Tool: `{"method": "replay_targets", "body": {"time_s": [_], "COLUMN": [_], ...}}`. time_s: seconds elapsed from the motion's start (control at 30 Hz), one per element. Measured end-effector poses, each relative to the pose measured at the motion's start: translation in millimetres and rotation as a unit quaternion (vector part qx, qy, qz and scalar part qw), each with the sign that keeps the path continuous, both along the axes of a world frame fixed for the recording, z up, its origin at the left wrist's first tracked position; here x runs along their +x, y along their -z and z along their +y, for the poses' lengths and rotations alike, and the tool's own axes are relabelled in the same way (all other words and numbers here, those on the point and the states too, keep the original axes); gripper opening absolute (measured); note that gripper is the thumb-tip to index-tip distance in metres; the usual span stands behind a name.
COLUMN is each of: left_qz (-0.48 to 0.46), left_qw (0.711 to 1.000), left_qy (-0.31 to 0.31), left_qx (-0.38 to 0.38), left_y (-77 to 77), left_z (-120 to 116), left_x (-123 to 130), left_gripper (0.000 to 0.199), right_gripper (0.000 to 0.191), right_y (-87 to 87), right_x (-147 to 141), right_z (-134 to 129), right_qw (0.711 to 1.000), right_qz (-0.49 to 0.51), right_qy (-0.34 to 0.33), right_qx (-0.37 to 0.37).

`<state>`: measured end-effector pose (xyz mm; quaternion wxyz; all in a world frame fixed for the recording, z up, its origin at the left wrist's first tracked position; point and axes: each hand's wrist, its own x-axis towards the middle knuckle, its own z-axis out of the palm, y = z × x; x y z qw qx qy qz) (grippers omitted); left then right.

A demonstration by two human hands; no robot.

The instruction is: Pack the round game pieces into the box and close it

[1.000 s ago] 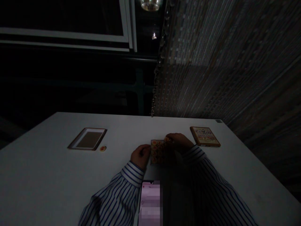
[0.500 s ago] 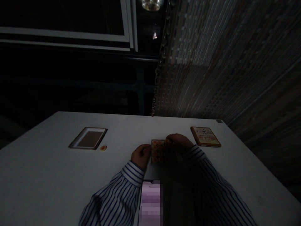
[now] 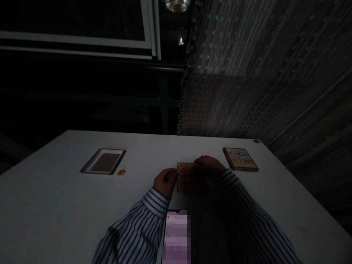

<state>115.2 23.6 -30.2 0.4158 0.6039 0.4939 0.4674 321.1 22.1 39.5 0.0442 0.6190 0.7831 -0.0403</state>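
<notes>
A clear tray of round wooden pieces with red characters [image 3: 186, 177] lies on the white table between my hands. My left hand [image 3: 166, 181] is closed at the tray's left edge, its thumb and fingertips pressed together there. My right hand [image 3: 209, 165] is curled over the upper right corner of the tray; its fingertips rest at the pieces and are in deep shadow, so what they hold is hidden. One loose round piece [image 3: 121, 172] lies to the left, beside an open flat box [image 3: 104, 162].
A flat box lid with printed characters [image 3: 241, 159] lies at the right. A lit phone [image 3: 176, 234] is at the near edge, between my sleeves. A string curtain [image 3: 233, 73] hangs beyond the table's right side. The room is dim.
The fingers of my right hand have shifted slightly at the tray's upper right corner. My left hand and the boxes stay in place.
</notes>
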Motion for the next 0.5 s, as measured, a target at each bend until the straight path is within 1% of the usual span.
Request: {"method": "replay_targets", "body": {"time_s": [0.07, 0.2, 0.33, 0.43, 0.5], "left_qz": [-0.002, 0.01, 0.014, 0.027, 0.025], "left_qw": [1.0, 0.999, 1.0, 0.999, 1.0], "left_qy": [-0.001, 0.029, 0.007, 0.015, 0.006], "left_qx": [-0.005, -0.023, -0.011, -0.012, -0.006], "left_y": [1.2, 0.4, -2.2, -2.7, -2.1], "left_z": [0.2, 1.5, 0.3, -0.9, -0.8], "left_x": [0.5, -1.2, -2.1, -1.8, -1.7], "left_gripper": [0.024, 0.026, 0.024, 0.024, 0.023], "right_gripper": [0.031, 0.029, 0.027, 0.029, 0.03], "right_y": [-1.1, -2.8, -2.4, -2.6, -3.1], "right_x": [-0.8, -2.5, -3.6, -4.0, -4.1], "right_z": [-0.7, -1.7, -1.2, -0.7, -0.7], "right_qw": [1.0, 1.0, 1.0, 0.999, 0.999], "right_qz": [-0.007, -0.017, -0.027, -0.03, -0.032], "right_qy": [0.003, 0.007, 0.009, 0.008, 0.008], "right_qx": [0.002, -0.009, -0.009, -0.01, -0.013]}}
